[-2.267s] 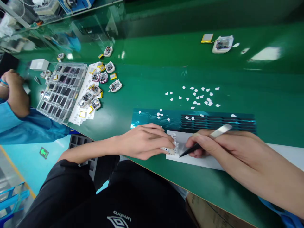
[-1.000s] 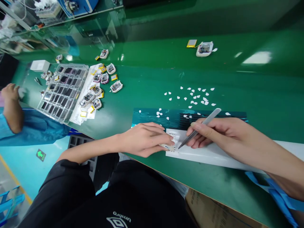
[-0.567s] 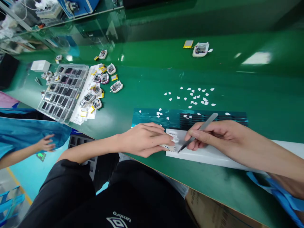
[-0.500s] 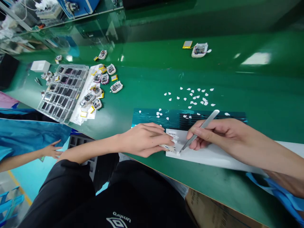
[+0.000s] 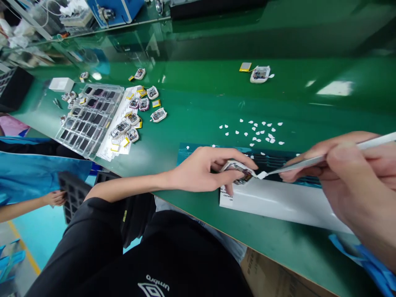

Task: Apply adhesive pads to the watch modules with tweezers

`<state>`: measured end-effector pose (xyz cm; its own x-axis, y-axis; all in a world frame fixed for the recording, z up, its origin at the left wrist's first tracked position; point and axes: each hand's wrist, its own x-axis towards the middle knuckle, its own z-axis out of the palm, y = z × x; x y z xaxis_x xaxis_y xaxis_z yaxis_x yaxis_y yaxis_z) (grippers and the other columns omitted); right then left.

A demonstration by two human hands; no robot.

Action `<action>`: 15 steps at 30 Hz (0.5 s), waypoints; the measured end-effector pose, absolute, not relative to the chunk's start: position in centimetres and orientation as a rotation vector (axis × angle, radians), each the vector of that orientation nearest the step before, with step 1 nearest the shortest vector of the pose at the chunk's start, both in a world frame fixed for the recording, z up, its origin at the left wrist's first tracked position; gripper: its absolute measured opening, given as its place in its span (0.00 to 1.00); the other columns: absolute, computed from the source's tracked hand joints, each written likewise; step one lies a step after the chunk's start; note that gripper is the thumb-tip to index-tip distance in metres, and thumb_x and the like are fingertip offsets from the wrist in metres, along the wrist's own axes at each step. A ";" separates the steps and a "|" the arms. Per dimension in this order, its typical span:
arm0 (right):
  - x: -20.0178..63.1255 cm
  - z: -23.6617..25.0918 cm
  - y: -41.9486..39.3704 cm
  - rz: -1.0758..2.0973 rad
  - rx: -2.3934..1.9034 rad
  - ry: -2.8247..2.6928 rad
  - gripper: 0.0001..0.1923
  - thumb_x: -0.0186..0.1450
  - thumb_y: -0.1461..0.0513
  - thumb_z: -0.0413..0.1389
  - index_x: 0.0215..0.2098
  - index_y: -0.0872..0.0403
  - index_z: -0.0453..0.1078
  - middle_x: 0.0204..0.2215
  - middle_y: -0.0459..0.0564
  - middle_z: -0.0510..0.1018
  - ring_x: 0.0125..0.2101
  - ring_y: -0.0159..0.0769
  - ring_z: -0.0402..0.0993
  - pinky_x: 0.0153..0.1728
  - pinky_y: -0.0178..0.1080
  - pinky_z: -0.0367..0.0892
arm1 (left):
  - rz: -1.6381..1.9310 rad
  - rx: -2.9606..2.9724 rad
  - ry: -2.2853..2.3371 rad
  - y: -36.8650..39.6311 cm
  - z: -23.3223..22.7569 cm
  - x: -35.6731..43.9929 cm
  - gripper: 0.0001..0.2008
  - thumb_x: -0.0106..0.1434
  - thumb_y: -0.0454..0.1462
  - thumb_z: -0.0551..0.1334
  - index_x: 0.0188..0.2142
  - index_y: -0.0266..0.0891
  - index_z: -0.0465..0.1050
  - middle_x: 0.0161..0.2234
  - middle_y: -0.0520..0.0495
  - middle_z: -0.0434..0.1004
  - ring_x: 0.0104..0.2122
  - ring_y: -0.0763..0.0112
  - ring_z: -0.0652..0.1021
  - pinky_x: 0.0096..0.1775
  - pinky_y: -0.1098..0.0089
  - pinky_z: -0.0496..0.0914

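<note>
My left hand (image 5: 202, 167) holds a small white device case (image 5: 239, 170) with an exposed board, lifted just above a long white sheet (image 5: 278, 202) on the green bench. My right hand (image 5: 355, 173) pinches metal tweezers (image 5: 297, 165), raised off the sheet. A small white sticker (image 5: 262, 175) hangs at the tweezer tips, right beside the case's edge. Behind the sheet lies a shiny blue-green strip (image 5: 198, 150) with dark slots.
Several small white stickers (image 5: 256, 132) lie scattered beyond the strip. At the left stand a clear compartment tray (image 5: 89, 119) and several open device cases (image 5: 139, 111) with yellow batteries. Another case (image 5: 260, 74) lies far back. A co-worker's blue sleeve (image 5: 37, 173) is at the left edge.
My left hand has lifted the device case off the sheet. My right hand has risen and moved right, with a white sticker now at the tweezer tips. The co-worker's arm dropped below the bench.
</note>
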<state>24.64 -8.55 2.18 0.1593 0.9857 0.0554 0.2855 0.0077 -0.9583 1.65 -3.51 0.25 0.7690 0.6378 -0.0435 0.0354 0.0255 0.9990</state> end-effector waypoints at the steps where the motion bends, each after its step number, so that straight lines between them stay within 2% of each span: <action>1: 24.5 2.3 -8.8 0.877 -1.501 -1.345 0.20 0.70 0.43 0.59 0.27 0.44 0.77 0.30 0.52 0.79 0.29 0.39 0.78 0.33 0.48 0.80 | 0.468 1.427 0.538 -3.4 0.3 2.1 0.12 0.70 0.33 0.62 0.52 0.31 0.75 0.42 0.41 0.85 0.31 0.72 0.86 0.35 0.72 0.80; 4: 24.2 2.5 -9.1 0.852 -1.525 -1.441 0.19 0.73 0.45 0.56 0.29 0.43 0.77 0.31 0.51 0.80 0.30 0.38 0.79 0.34 0.47 0.80 | 0.386 1.358 0.492 -3.3 0.1 2.8 0.21 0.67 0.30 0.63 0.59 0.30 0.71 0.46 0.38 0.84 0.40 0.65 0.88 0.44 0.67 0.83; 7: 24.1 2.4 -9.0 0.853 -1.524 -1.493 0.19 0.74 0.47 0.54 0.29 0.42 0.77 0.32 0.51 0.81 0.30 0.38 0.80 0.34 0.46 0.80 | 0.344 1.371 0.514 -3.8 0.0 2.9 0.28 0.67 0.29 0.63 0.66 0.28 0.66 0.49 0.35 0.84 0.44 0.61 0.88 0.46 0.65 0.83; 11: 24.3 2.1 -8.9 0.831 -1.535 -1.496 0.18 0.74 0.48 0.55 0.30 0.43 0.77 0.32 0.50 0.82 0.31 0.38 0.81 0.33 0.45 0.81 | 0.309 1.380 0.531 -4.1 0.2 2.8 0.31 0.68 0.30 0.62 0.69 0.26 0.63 0.48 0.33 0.85 0.45 0.60 0.88 0.47 0.65 0.82; 15: 24.3 2.1 -9.1 0.867 -1.537 -1.486 0.18 0.74 0.48 0.55 0.29 0.42 0.78 0.32 0.49 0.81 0.30 0.36 0.81 0.33 0.44 0.81 | 0.294 1.370 0.558 -4.2 0.4 2.8 0.31 0.67 0.29 0.64 0.69 0.29 0.63 0.45 0.36 0.86 0.44 0.61 0.88 0.47 0.66 0.82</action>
<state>24.25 -9.07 2.12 0.0707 0.9958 0.0589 0.4387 0.0220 -0.8984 2.81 -4.18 0.36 0.8360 0.5097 -0.2035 0.1207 0.1910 0.9742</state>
